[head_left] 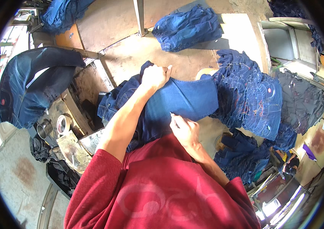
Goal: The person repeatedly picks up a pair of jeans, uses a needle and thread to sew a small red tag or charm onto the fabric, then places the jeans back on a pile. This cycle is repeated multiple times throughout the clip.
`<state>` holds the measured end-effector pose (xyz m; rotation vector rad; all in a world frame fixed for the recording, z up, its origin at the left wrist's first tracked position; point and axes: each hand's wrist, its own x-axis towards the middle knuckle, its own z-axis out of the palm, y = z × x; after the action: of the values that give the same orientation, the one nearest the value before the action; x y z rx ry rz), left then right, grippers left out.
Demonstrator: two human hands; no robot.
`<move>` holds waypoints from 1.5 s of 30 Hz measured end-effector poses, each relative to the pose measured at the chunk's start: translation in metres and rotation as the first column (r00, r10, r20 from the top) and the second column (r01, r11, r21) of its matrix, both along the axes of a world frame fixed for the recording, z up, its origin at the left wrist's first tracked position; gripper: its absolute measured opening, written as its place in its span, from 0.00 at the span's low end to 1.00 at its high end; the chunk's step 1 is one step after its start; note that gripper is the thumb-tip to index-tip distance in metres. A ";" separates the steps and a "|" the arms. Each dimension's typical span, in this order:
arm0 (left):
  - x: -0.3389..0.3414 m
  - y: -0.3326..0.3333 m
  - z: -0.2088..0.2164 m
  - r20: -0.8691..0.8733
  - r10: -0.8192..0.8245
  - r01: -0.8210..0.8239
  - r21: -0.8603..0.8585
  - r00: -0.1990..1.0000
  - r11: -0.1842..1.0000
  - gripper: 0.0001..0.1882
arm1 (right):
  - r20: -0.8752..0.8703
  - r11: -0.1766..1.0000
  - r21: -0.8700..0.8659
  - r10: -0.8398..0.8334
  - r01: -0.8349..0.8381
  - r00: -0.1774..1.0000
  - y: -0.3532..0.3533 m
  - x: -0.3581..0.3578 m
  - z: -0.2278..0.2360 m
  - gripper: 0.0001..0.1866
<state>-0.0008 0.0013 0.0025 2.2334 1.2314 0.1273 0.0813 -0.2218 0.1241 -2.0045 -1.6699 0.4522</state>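
Note:
A pair of blue jeans (186,97) lies in front of me, one leg spread flat toward the right and the rest bunched at the left. My left hand (156,78) is closed on the cloth at the far edge of that leg, thumb sticking out. On the near side, my right hand (186,131) is in a pinch against the denim. Something small and pale may show at its fingertips, too small to name. Darker folded denim (118,97) lies under my left forearm.
Stacked jeans with elastic waists (249,91) stand at the right, beside dark garments (303,101). A folded denim bundle (188,28) lies farther off. At left, jeans (36,84) drape over a wooden frame, near a tape roll (63,124) and metal cup (44,129).

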 end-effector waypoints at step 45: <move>-0.067 -0.181 0.149 0.075 0.784 -0.113 -0.977 0.616 0.181 0.19 | -0.569 0.977 -0.212 -0.147 0.028 0.809 -0.023 0.056 0.012 0.14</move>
<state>-0.0676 -0.1797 0.1514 0.5798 1.1406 0.2626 0.1373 -0.2444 0.1359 -1.7989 -1.1733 1.1091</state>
